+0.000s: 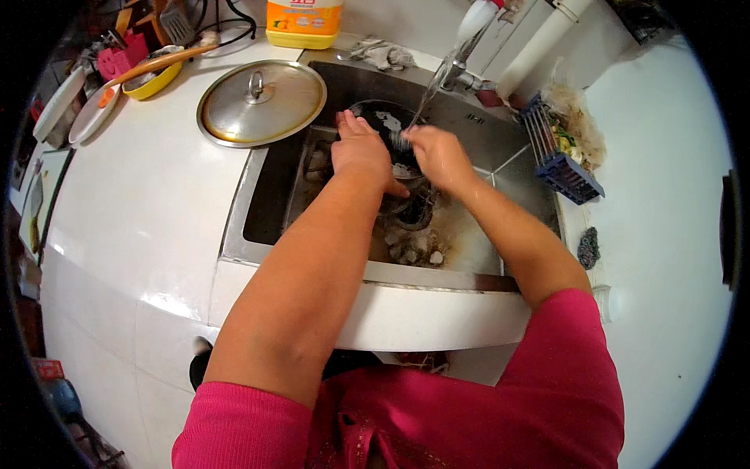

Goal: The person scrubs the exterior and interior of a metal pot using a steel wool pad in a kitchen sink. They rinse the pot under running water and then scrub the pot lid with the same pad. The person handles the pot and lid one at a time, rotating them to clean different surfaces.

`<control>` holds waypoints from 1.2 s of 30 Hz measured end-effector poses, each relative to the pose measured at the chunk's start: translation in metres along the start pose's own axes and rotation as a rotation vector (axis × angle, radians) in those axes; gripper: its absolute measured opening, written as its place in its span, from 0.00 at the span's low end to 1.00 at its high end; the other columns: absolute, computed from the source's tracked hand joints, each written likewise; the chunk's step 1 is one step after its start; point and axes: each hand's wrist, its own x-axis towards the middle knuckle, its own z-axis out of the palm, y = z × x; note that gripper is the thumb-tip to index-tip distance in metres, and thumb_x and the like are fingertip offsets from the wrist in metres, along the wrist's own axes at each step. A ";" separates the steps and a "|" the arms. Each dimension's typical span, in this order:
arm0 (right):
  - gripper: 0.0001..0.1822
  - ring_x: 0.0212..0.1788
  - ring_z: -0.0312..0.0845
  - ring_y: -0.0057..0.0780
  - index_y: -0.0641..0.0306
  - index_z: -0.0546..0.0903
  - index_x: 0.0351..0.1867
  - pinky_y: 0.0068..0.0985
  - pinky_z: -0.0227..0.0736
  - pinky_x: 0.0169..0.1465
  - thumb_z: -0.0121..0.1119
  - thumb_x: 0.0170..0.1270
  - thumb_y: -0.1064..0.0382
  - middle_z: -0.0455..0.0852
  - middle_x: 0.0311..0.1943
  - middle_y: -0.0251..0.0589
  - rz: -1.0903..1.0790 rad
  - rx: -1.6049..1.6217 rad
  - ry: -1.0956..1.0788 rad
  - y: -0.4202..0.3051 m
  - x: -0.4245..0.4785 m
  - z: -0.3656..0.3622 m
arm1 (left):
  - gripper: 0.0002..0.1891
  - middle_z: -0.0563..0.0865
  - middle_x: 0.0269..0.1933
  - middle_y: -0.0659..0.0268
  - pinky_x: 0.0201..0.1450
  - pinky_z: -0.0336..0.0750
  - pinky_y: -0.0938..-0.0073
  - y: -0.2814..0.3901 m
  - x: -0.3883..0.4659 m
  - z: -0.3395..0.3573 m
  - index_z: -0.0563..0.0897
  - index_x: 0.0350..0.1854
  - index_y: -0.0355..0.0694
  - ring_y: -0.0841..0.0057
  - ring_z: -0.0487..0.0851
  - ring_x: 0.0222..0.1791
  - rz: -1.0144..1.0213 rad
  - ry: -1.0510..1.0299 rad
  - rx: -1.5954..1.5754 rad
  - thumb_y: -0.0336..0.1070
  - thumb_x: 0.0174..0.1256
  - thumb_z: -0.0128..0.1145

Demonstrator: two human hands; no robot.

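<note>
A dark round pan (375,111) sits tilted in the stainless steel sink (351,76), partly hidden by my hands. My left hand (361,149) is pressed on its near left side, fingers spread. At the pan's right side my right hand (436,153) is bent, its fingertips beside the falling water; whether it holds something cannot be made out. Water (432,88) runs from the faucet (457,67) into the pan. Below the hands, food scraps (416,246) lie on the wet sink floor near the drain (415,214).
A steel pot lid (234,111) rests over the sink's left rim. Behind stands a yellow-orange plastic jug (303,23), with a rag (384,54) on the back ledge. A blue basket (568,176) and a scouring pad (588,248) are at right. Dishes (96,114) stand at far left.
</note>
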 end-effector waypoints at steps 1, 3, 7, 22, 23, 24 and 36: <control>0.12 0.53 0.82 0.48 0.63 0.87 0.46 0.38 0.78 0.57 0.56 0.63 0.69 0.87 0.49 0.49 0.013 -0.037 -0.026 0.016 0.015 0.008 | 0.77 0.46 0.79 0.37 0.77 0.59 0.64 0.001 -0.002 0.000 0.47 0.77 0.22 0.47 0.44 0.81 0.000 0.001 -0.026 0.79 0.35 0.71; 0.12 0.52 0.83 0.49 0.62 0.87 0.47 0.39 0.78 0.56 0.56 0.65 0.68 0.88 0.49 0.49 0.209 -0.174 -0.012 0.034 0.050 0.027 | 0.77 0.47 0.79 0.37 0.78 0.56 0.64 0.001 -0.004 -0.002 0.47 0.77 0.22 0.47 0.44 0.81 -0.019 0.015 -0.073 0.80 0.35 0.70; 0.13 0.49 0.83 0.51 0.63 0.86 0.47 0.38 0.78 0.54 0.56 0.65 0.66 0.88 0.47 0.50 0.464 -0.086 -0.028 0.064 0.075 0.049 | 0.78 0.47 0.79 0.37 0.78 0.55 0.64 0.002 -0.003 -0.003 0.48 0.76 0.22 0.48 0.44 0.81 0.011 0.025 -0.052 0.80 0.33 0.71; 0.12 0.53 0.80 0.56 0.63 0.86 0.47 0.42 0.76 0.56 0.60 0.64 0.65 0.85 0.48 0.54 0.320 -0.152 -0.013 0.046 0.050 0.032 | 0.79 0.46 0.79 0.38 0.77 0.58 0.63 -0.001 -0.002 0.001 0.47 0.77 0.22 0.49 0.42 0.81 0.028 0.044 -0.105 0.78 0.32 0.73; 0.13 0.53 0.79 0.57 0.63 0.87 0.48 0.42 0.76 0.56 0.60 0.64 0.64 0.86 0.47 0.55 0.416 -0.129 -0.032 0.056 0.069 0.043 | 0.79 0.46 0.79 0.38 0.77 0.58 0.63 -0.001 -0.001 0.000 0.47 0.77 0.23 0.49 0.42 0.81 0.031 0.036 -0.095 0.78 0.31 0.74; 0.13 0.52 0.79 0.58 0.62 0.87 0.48 0.42 0.76 0.55 0.60 0.64 0.63 0.86 0.45 0.55 0.510 -0.114 -0.054 0.054 0.079 0.045 | 0.79 0.46 0.79 0.38 0.78 0.57 0.62 -0.002 -0.002 -0.001 0.46 0.77 0.22 0.50 0.42 0.81 0.029 0.028 -0.118 0.77 0.31 0.74; 0.12 0.39 0.77 0.48 0.66 0.87 0.44 0.38 0.74 0.43 0.63 0.57 0.72 0.78 0.32 0.49 -0.161 0.053 -0.002 -0.050 -0.018 -0.018 | 0.76 0.43 0.80 0.42 0.74 0.63 0.63 -0.016 -0.007 0.000 0.44 0.79 0.28 0.51 0.38 0.82 -0.039 0.003 -0.096 0.77 0.37 0.72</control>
